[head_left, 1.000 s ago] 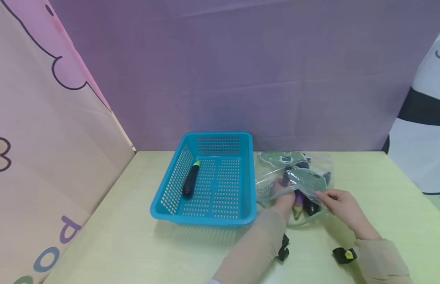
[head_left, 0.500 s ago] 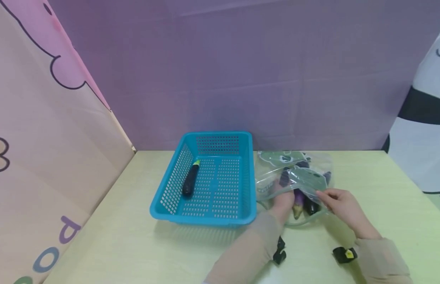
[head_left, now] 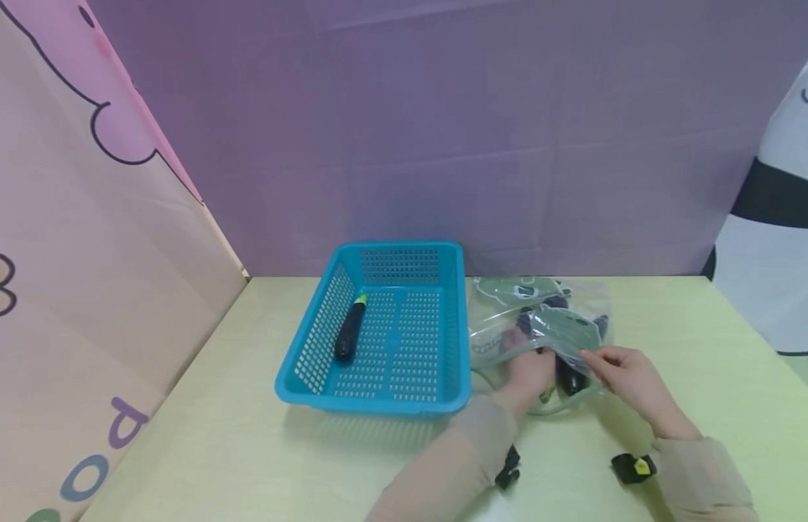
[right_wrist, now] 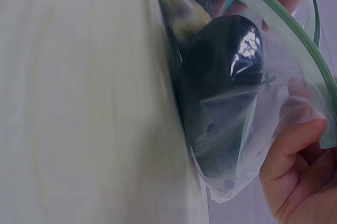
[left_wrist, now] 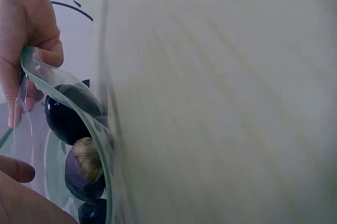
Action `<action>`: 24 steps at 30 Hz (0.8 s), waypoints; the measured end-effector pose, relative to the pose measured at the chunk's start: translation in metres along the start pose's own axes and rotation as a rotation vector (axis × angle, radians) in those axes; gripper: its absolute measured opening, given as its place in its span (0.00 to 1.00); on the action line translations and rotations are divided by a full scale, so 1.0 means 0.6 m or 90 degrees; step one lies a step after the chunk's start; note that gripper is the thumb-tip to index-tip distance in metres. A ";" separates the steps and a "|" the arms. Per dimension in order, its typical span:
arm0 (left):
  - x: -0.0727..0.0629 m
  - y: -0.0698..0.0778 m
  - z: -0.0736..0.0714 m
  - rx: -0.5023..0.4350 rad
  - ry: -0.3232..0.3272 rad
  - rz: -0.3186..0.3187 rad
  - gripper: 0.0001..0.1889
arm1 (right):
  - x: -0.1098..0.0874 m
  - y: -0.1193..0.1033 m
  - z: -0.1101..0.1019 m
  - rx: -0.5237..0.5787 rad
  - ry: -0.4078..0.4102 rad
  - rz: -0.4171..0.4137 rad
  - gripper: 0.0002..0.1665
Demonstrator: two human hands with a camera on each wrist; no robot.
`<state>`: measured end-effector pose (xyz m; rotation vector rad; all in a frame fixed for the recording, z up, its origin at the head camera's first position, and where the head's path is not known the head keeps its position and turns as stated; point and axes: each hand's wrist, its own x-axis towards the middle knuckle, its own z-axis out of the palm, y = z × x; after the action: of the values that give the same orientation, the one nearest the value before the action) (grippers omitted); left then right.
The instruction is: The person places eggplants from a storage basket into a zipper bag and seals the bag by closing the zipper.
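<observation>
A clear zip bag (head_left: 488, 319) with green printed figures lies on the table, several dark eggplants inside. My right hand (head_left: 628, 380) pinches the bag's rim and lifts its upper layer, as the right wrist view also shows. My left hand (head_left: 529, 373) reaches in at the mouth, above a purple eggplant with a pale end (left_wrist: 87, 163). Its thumb (left_wrist: 18, 170) is extended, apart from the eggplants in the left wrist view; its fingertips are partly hidden by the bag. A glossy black eggplant (head_left: 571, 377) lies by the right side of the mouth.
Left of the bag stands a blue perforated basket (head_left: 372, 406), with one dark eggplant (head_left: 350, 330) along its left side. Behind the table (head_left: 214, 449) hangs a purple cloth (head_left: 404, 145). Printed cloths flank both sides.
My left hand has shifted slightly right within the bag's mouth and now covers much of the purple eggplant. The right hand keeps its hold on the rim.
</observation>
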<state>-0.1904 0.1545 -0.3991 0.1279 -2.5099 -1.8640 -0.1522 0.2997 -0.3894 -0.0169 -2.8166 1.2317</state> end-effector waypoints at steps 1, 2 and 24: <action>-0.002 0.000 0.000 0.004 -0.014 -0.007 0.34 | 0.000 0.000 0.000 0.001 -0.001 -0.001 0.24; -0.005 0.002 0.000 0.012 -0.028 -0.017 0.36 | 0.000 0.000 0.000 0.002 -0.003 -0.002 0.25; -0.033 0.001 -0.055 0.511 -0.276 0.248 0.28 | -0.002 0.001 0.002 -0.004 0.007 -0.007 0.24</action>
<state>-0.1685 0.1248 -0.3884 -0.7717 -3.0959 -0.7286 -0.1513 0.2993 -0.3909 -0.0088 -2.8079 1.2170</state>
